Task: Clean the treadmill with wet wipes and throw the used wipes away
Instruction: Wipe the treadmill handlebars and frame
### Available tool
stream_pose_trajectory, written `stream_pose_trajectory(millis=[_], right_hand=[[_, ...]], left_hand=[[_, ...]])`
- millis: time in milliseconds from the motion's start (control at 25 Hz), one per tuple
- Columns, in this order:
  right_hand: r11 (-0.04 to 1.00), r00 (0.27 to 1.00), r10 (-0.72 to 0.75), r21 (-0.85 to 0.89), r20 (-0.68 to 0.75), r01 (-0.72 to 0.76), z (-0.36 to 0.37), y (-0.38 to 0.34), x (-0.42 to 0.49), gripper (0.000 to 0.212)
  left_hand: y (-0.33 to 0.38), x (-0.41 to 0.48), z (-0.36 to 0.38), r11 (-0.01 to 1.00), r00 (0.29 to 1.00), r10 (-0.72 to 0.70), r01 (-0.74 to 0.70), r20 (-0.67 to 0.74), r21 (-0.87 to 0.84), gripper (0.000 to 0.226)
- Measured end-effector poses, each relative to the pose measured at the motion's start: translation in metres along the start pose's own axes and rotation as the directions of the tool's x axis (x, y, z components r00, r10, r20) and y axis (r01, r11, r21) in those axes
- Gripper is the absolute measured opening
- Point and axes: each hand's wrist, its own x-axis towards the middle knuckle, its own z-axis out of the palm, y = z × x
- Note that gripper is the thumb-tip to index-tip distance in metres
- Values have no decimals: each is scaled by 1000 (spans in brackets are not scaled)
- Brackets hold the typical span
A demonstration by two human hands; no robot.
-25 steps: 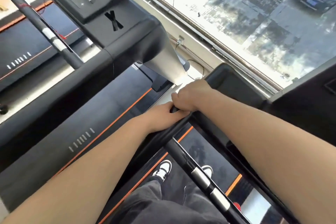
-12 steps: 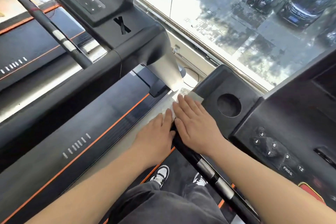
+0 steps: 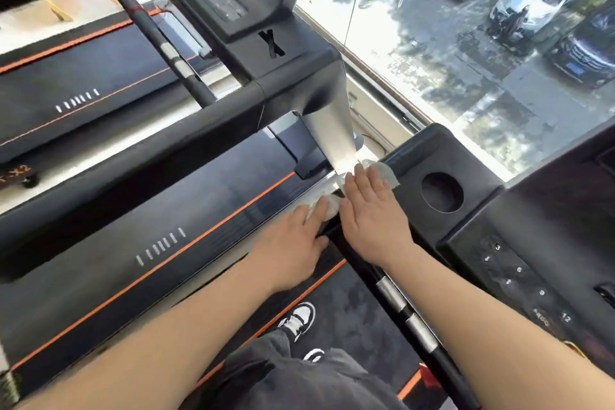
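Wet wipe (image 3: 386, 173) lies diagonally, lower-left to upper-right, pressed under straight fingers (image 3: 357, 185) of left hand (image 3: 296, 243) and right hand (image 3: 372, 220).

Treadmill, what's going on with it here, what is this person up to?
A person stands on the treadmill and is wiping it down. Both hands lie flat with straight fingers, side by side where the handrail meets the console. The left hand presses on the rail end, and the right hand on the console corner beside the round cup holder. A white wet wipe shows under both sets of fingertips; whether it is one wipe or two, I cannot tell.
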Motion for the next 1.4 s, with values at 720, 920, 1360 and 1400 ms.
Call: stream_pose_trajectory(millis=[720, 920, 1360, 1400], right_hand=[[991, 993, -61, -113, 101, 72, 42, -25, -93, 81], [994, 978, 99, -29, -185, -106, 46, -47, -85, 44], [867, 899, 324, 472, -294, -158, 28, -151, -89, 26], [930, 942, 185, 361, -279, -76, 44, -167, -92, 25]], left_hand=[[-12, -79, 14, 941, 981, -196, 188, 2, 283, 98], [-37, -81, 11, 977, 993, -112, 103, 41, 188, 89], [-89, -152, 16, 997, 999, -23, 26, -39, 70, 78], [-94, -154, 15, 999, 999, -43, 44, -26, 19, 79]])
